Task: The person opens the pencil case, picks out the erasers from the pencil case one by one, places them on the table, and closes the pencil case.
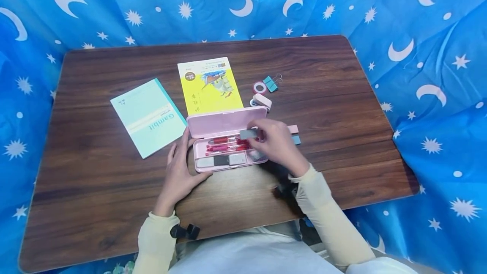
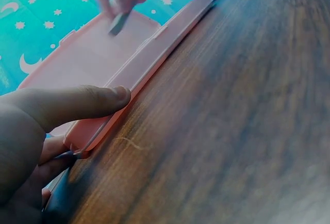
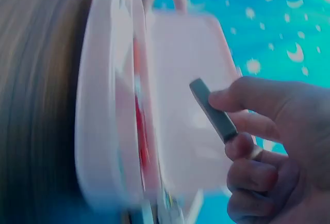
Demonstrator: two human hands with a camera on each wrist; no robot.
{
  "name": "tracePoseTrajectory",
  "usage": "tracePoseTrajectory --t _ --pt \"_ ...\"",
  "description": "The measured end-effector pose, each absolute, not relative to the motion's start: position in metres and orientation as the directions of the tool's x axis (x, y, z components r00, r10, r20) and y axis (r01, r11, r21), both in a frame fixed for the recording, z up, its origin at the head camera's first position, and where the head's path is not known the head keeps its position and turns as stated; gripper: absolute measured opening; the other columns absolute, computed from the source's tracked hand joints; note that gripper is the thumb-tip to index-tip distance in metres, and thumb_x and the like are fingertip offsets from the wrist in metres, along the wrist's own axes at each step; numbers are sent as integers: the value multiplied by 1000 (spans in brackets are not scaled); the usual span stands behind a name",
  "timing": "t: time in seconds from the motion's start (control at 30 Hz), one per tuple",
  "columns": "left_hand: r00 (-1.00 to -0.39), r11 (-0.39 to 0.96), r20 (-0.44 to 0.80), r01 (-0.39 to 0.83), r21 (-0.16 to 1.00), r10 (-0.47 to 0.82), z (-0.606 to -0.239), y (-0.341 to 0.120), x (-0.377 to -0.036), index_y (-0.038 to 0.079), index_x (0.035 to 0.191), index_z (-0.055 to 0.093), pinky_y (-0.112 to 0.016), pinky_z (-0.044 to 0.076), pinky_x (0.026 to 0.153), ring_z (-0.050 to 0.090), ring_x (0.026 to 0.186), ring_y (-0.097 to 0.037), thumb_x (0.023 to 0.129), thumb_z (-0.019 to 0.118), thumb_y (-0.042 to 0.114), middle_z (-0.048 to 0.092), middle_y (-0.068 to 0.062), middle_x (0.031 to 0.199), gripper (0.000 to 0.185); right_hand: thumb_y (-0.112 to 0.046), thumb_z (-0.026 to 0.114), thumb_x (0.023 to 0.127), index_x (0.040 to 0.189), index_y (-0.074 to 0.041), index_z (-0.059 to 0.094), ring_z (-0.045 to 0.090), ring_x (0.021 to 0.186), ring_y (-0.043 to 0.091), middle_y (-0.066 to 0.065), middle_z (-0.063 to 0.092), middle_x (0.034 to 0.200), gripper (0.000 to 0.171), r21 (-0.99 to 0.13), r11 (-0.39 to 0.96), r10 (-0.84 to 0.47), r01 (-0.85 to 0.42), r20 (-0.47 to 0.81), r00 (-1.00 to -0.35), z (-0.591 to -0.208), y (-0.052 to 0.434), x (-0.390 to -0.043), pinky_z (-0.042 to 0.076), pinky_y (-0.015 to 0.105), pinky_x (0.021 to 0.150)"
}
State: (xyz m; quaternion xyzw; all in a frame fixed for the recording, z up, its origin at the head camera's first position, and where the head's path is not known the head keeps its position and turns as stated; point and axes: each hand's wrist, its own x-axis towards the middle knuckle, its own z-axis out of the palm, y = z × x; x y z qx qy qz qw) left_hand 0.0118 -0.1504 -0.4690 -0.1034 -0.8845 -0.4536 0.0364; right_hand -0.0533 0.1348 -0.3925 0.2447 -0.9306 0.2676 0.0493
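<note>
Move the gray block (image 1: pixel 248 134) level, clear of the pens (image 1: pixel 224 148) and raised lid (image 1: pixel 217 123), the grip of the right hand (image 1: pixel 279 143) pinching it, while the left hand (image 1: pixel 180 176) grips the pencil case (image 2: pixel 162 41) steady.

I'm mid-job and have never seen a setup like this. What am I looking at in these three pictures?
There is no machine here: a person works with two bare hands. One picture comes from a camera on the head, looking forward and down; the other two come from a camera on each wrist. On the brown table is an open pink pencil case with red pens inside. Farther back lie a yellow book, a roll of tape and a teal binder clip; a pale green notebook lies to the left. The left hand grips the case's left end. The right hand pinches a small grey block.
</note>
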Motion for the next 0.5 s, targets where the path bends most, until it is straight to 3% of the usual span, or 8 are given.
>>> tracePoseTrajectory --t 0.23,0.5 --pt "-978 571 144 205 795 152 -469 -152 8 19 164 3 -52 3 125 35 148 -28 66 97 30 53 -8 149 137 -16 81 83 101 -11 73 49 62 15 1 59 72 21 -468 794 -364 -388 146 -920 -389 193 -50 36 30 56" --pt "-984 585 113 172 793 135 -469 -151 10 22 164 1 -50 2 125 35 148 -25 66 96 34 53 -4 149 137 -20 81 82 101 -14 73 46 59 16 -1 55 69 22 -402 841 -381 -362 36 -924 -404 207 -48 32 30 52"
